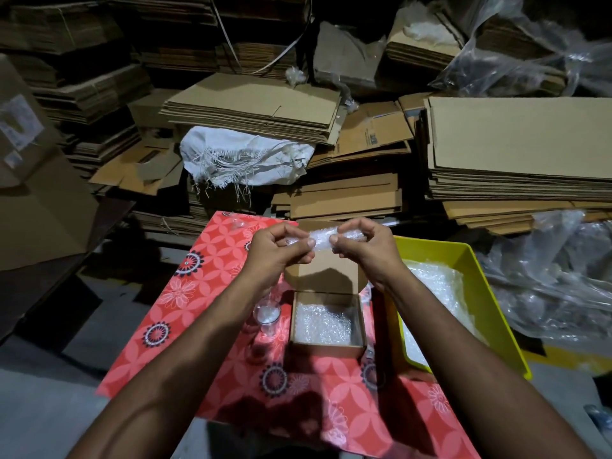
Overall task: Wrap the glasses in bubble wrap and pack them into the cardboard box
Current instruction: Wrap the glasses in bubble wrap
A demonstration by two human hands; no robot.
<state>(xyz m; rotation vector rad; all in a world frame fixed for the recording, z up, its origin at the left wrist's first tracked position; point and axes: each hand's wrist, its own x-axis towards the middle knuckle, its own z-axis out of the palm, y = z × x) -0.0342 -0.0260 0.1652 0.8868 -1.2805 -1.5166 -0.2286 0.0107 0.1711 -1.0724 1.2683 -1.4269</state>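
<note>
A red flowered cloth (205, 279) covers the worktop, with stacks of flattened cardboard (251, 107) crowding its far edge and a yellow tray (463, 256) of bubble wrap tight on the right. The small cardboard box (326, 349) sits open mid-cloth, lined with bubble wrap, a bare glass (266, 314) just left of it. Above the box's raised lid, left hand (275, 250) and right hand (361, 246) each keep a curled grip on the ends of a bubble-wrapped bundle (319, 240).

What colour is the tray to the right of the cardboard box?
Yellow tray, seen in the head view.

Dim scene; hard arm shadows on red cloth (212, 270); wide-angle edge distortion.
</note>
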